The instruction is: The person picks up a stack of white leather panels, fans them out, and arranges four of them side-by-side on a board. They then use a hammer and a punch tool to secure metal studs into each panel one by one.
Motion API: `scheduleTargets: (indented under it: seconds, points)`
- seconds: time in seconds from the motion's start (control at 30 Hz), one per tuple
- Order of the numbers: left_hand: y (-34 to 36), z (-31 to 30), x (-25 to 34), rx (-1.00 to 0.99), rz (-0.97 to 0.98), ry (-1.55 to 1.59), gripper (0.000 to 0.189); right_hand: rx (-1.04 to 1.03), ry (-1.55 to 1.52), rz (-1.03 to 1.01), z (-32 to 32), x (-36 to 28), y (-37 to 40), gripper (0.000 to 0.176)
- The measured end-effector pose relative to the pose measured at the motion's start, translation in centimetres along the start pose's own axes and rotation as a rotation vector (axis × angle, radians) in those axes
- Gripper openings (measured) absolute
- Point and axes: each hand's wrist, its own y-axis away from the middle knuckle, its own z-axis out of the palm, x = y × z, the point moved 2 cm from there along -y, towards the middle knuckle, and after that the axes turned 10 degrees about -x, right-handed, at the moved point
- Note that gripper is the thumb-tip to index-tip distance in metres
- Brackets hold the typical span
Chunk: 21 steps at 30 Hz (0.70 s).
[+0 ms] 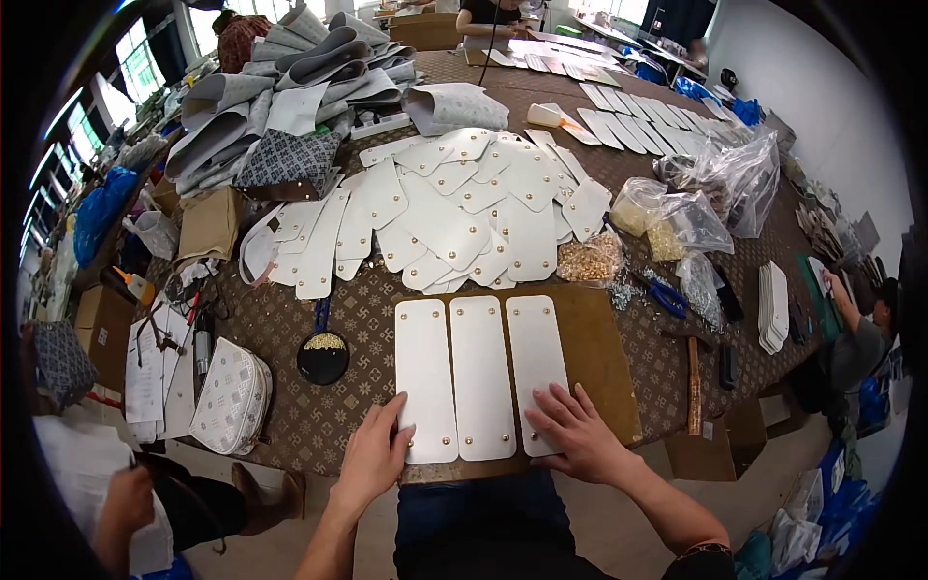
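- Left hand [375, 449]: open, fingers and thumb apart at the outer edge of the left white rounded-corner strip with brass-coloured studs [425, 377].
- Right hand [575, 433]: open, fingers spread over the lower part of the matching right strip [535, 338].
- Matching middle strip [481, 377] between them; all three lie side by side, lengthwise away from the wearer, on a flat brown board [601, 372].
- Board rests on the brown patterned counter [362, 416].
- Left of the board: white patterned zip pouch [230, 396]; nearer the board, a round black dish [322, 360] (gold-coloured bits inside).
- Right: wooden-handled hammer [694, 387]; farther off, blue-handled pliers [668, 298].
- Just beyond the board: clear bag of copper-coloured pieces [590, 259], beside a broad, overlapping heap of white studded panels [464, 208].
- Behind, to the left: tall pile of grey rolled sheets [290, 82].
- Far right: rows of white strips [633, 121]; a person in a dark top [488, 19] at the far end.
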Motion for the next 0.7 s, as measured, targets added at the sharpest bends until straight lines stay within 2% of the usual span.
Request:
scheduleTargets:
  seconds: [0.2, 0.3, 0.4, 0.47, 0.5, 0.53, 0.57, 0.6, 0.67, 0.7]
  points:
    - [0.0, 0.1, -0.3, 0.021, 0.025, -0.002, 0.05, -0.016, -0.046, -0.063, -2.6, 1.3, -1.1, 0.071]
    - [0.0, 0.2, -0.3, 0.016, 0.029, 0.005, 0.05, 0.324, -0.104, 0.005, -6.0, 5.0, -4.7, 0.063]
    - [0.0, 0.4, -0.5, 0.012, 0.012, 0.002, 0.049, 0.605, -0.21, 0.108, -10.5, 10.1, -11.8, 0.058]
    - [0.1, 0.4, -0.5, 0.033, 0.004, -0.005, 0.049, 0.735, -0.215, 0.22, -12.8, 13.7, -17.2, 0.068]
    - [0.1, 0.5, -0.5, 0.041, 0.002, 0.006, 0.049, 0.745, -0.211, 0.209, -13.5, 15.4, -19.7, 0.068]
    - [0.2, 0.5, -0.6, 0.05, -0.002, 0.018, 0.049, 0.75, -0.111, 0.275, -13.9, 16.9, -22.2, 0.076]
    - [0.2, 0.6, -0.8, 0.056, -0.009, 0.032, 0.05, 0.75, -0.012, 0.339, -14.4, 17.5, -23.7, 0.083]
    - [0.3, 0.7, -1.0, 0.074, -0.012, 0.033, 0.05, 0.754, -0.01, 0.321, -15.2, 16.8, -24.3, 0.083]
    - [0.4, 1.0, -1.4, 0.105, -0.011, 0.051, 0.056, 0.44, -0.021, 0.588, -16.2, 16.0, -25.4, 0.099]
    - [0.3, 1.2, -1.4, 0.119, -0.023, 0.061, 0.056, 0.432, -0.013, 0.57, -16.7, 15.4, -25.5, 0.099]
